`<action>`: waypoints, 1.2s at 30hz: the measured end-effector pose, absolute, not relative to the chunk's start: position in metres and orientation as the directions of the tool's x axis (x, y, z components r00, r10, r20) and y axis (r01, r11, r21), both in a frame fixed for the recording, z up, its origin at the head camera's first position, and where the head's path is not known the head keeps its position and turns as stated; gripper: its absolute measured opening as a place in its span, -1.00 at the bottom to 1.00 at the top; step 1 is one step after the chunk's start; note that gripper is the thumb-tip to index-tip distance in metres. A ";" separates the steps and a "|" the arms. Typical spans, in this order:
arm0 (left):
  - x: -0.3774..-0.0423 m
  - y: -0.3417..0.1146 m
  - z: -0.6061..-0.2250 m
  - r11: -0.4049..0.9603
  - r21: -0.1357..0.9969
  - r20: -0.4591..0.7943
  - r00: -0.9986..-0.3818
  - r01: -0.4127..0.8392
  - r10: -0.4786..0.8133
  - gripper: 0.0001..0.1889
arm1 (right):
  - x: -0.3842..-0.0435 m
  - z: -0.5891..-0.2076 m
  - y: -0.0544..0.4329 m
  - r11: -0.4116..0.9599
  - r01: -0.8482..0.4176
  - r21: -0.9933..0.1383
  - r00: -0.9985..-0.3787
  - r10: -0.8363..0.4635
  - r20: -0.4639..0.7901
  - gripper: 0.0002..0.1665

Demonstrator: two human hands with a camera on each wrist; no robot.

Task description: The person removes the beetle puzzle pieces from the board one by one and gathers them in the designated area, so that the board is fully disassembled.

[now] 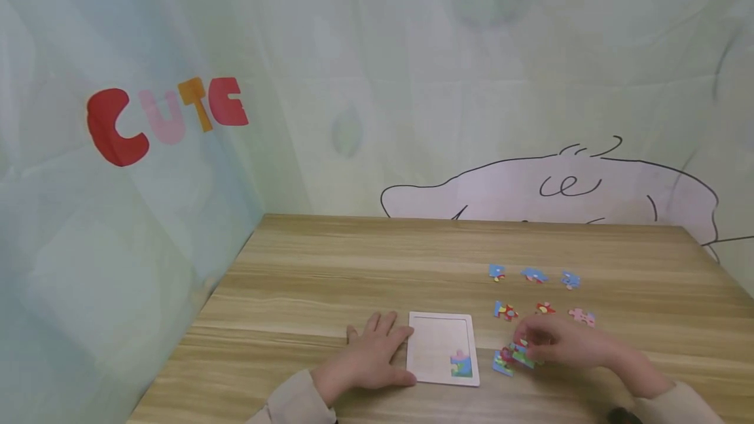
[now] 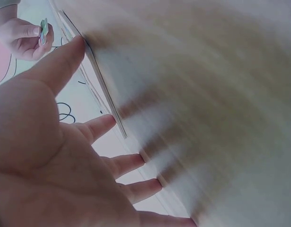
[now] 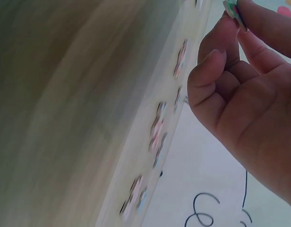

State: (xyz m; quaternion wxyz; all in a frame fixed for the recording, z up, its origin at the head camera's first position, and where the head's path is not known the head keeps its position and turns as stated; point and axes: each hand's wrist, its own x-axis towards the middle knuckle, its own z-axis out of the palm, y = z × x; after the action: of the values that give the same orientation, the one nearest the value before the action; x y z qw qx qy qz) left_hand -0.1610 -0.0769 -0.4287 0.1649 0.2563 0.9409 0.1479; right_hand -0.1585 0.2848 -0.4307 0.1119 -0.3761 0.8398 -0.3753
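Note:
My right hand [image 1: 565, 341] pinches a green and blue jigsaw piece [image 1: 522, 354] between thumb and fingertips, raised off the table in the right wrist view. Next to it, another jigsaw piece [image 1: 501, 363] lies on the table, partly overlapped by the held one in the head view. A white-rimmed puzzle tray [image 1: 431, 345] lies left of these, with a pink, blue and green piece [image 1: 462, 365] in its lower right corner. With fingers spread, my left hand [image 1: 375, 355] rests on the table, its thumb and index fingertips touching the tray's left edge.
Behind my right hand, several loose pieces lie in two rows, including a blue piece [image 1: 534, 275] at the back and a pink piece [image 1: 582, 316] nearer. The wooden table [image 1: 306, 267] meets a draped backdrop [image 1: 353, 84] at its far edge.

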 end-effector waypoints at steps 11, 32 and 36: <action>-0.159 -0.076 -0.427 0.818 0.370 -0.222 -0.814 0.440 0.537 -0.19 | -0.151 -0.431 0.313 0.442 -0.559 -0.701 -0.694 -0.712 0.106 -0.79; -0.159 -0.076 -0.426 0.826 0.369 -0.243 -0.814 0.426 0.528 -0.19 | -0.149 -0.435 0.316 0.488 -0.431 -0.759 -0.716 -0.697 -0.041 -0.82; -0.160 -0.076 -0.427 0.826 0.372 -0.244 -0.814 0.424 0.528 -0.19 | -0.149 -0.437 0.315 0.530 -0.439 -0.725 -0.746 -0.665 -0.034 -0.79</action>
State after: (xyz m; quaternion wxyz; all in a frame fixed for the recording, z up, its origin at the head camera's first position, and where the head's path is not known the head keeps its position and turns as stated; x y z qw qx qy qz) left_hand -0.1600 -0.0765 -0.4268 0.1706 0.2532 0.9400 0.1520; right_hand -0.1488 0.3149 -0.4373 0.1555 -0.3209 0.8607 -0.3634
